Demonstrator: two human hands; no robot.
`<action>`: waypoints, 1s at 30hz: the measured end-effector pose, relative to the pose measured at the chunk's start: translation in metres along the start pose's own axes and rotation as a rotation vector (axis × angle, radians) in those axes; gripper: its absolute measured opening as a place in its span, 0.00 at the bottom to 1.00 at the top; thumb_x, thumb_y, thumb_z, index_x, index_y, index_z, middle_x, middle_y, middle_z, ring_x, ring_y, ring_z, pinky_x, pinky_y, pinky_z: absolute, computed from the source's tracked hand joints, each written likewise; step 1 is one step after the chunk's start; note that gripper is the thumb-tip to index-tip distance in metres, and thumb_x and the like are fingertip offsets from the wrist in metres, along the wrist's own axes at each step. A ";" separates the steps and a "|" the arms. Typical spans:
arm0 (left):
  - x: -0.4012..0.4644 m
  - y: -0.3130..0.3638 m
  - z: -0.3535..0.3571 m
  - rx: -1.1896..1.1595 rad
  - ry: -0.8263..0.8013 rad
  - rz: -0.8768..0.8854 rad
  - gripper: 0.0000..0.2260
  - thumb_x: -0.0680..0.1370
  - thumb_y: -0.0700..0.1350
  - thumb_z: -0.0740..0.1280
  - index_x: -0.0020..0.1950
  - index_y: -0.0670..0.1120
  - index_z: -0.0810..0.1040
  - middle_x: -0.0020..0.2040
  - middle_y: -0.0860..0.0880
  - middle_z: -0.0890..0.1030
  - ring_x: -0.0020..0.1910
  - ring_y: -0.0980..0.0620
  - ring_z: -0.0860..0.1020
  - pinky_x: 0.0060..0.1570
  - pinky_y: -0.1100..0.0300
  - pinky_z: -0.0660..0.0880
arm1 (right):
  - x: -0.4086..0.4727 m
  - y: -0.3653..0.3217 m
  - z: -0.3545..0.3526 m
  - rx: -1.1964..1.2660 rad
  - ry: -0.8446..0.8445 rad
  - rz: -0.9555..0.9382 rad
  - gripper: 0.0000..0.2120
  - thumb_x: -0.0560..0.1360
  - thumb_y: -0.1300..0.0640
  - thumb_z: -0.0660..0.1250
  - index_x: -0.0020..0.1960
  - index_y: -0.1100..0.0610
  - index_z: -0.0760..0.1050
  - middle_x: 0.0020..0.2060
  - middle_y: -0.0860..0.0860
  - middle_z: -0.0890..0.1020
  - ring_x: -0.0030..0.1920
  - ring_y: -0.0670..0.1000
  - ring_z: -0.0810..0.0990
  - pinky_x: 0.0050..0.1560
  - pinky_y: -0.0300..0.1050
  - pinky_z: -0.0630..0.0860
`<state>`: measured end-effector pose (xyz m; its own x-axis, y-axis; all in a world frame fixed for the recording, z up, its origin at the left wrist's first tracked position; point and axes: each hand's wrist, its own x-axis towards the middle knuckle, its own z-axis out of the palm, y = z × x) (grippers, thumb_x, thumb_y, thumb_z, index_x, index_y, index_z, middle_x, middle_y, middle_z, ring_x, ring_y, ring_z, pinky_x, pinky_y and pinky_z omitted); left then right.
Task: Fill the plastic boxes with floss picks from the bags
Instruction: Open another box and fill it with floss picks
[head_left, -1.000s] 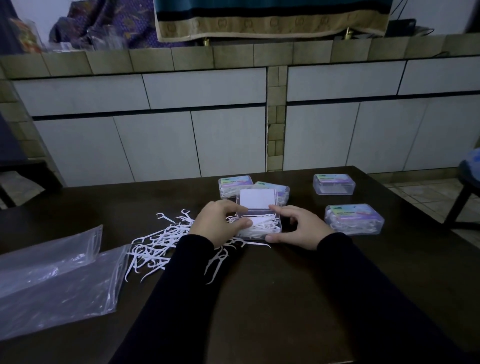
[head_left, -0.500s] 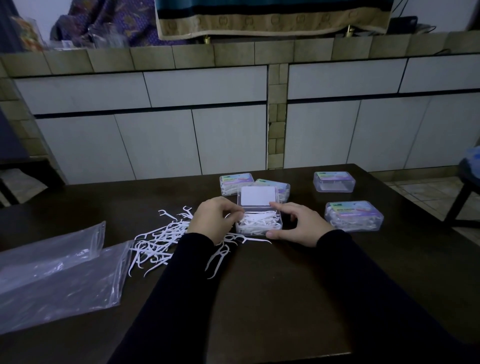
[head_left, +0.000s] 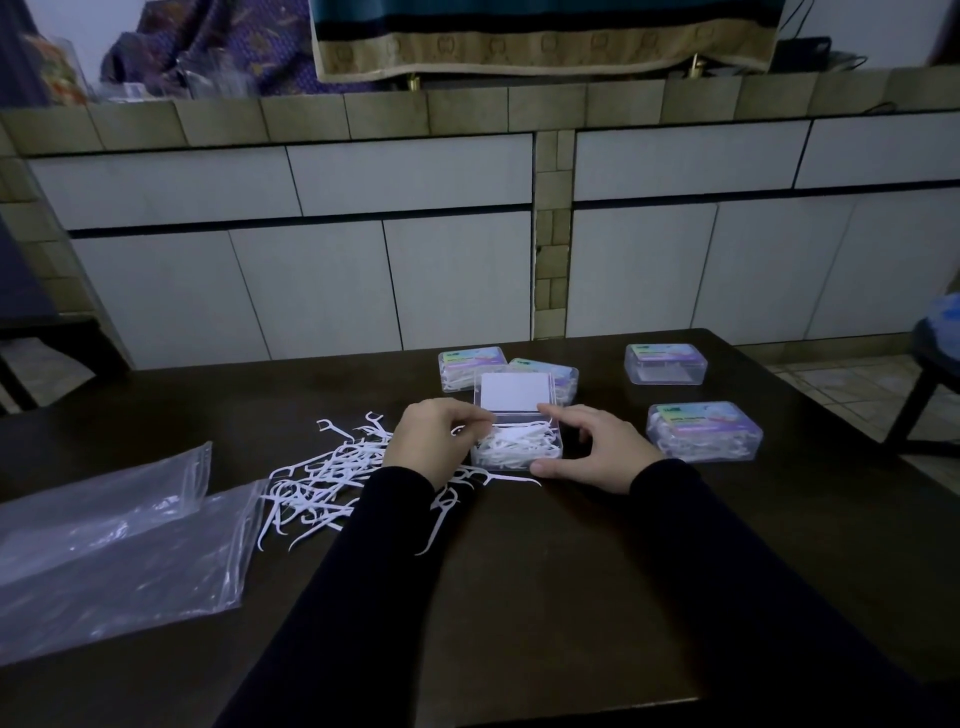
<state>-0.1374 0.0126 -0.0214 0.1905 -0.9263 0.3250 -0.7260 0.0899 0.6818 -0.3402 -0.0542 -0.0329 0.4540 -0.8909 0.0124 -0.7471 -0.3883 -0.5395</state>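
Three boxes look full, one looks empty, and one is being filled now.

My left hand (head_left: 434, 441) has its fingers curled, pinching floss picks at the open box (head_left: 517, 448) in the middle of the frame; my right hand (head_left: 597, 447) holds that box's side with fingers curved round it. It looks nearly full. Many loose picks (head_left: 322, 483) lie just left. The clear box (head_left: 665, 364), upper right, looks empty. The bags (head_left: 104, 540), lower left, look flat.

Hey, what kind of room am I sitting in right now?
Probably a home kitchen or back room, not a factory: a tiled counter with white cabinet panels below, patterned cloths draped on top, and a plain dark wooden table serving as the packing bench.
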 end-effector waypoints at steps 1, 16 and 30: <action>-0.001 0.001 -0.001 -0.004 0.016 0.006 0.06 0.76 0.45 0.70 0.50 0.51 0.85 0.48 0.55 0.83 0.48 0.60 0.78 0.53 0.64 0.74 | 0.000 0.000 0.000 -0.005 0.000 -0.004 0.40 0.67 0.34 0.70 0.75 0.37 0.57 0.72 0.48 0.65 0.67 0.53 0.66 0.68 0.55 0.67; -0.044 -0.006 -0.059 0.443 -0.245 -0.064 0.34 0.60 0.72 0.70 0.60 0.55 0.79 0.58 0.56 0.80 0.59 0.56 0.75 0.59 0.58 0.72 | -0.030 -0.061 0.017 -0.296 0.245 -0.545 0.20 0.74 0.41 0.66 0.65 0.42 0.73 0.58 0.42 0.73 0.60 0.46 0.65 0.63 0.48 0.60; -0.056 -0.037 -0.075 0.501 -0.112 -0.040 0.16 0.71 0.59 0.70 0.58 0.57 0.80 0.51 0.58 0.76 0.58 0.56 0.72 0.56 0.60 0.71 | 0.004 -0.094 0.036 -0.606 0.084 -0.457 0.20 0.77 0.47 0.60 0.69 0.44 0.71 0.65 0.43 0.74 0.62 0.49 0.64 0.62 0.55 0.53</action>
<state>-0.0713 0.0888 -0.0160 0.1722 -0.9615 0.2141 -0.9525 -0.1070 0.2852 -0.2506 -0.0132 -0.0128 0.7616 -0.6164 0.2001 -0.6409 -0.7622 0.0910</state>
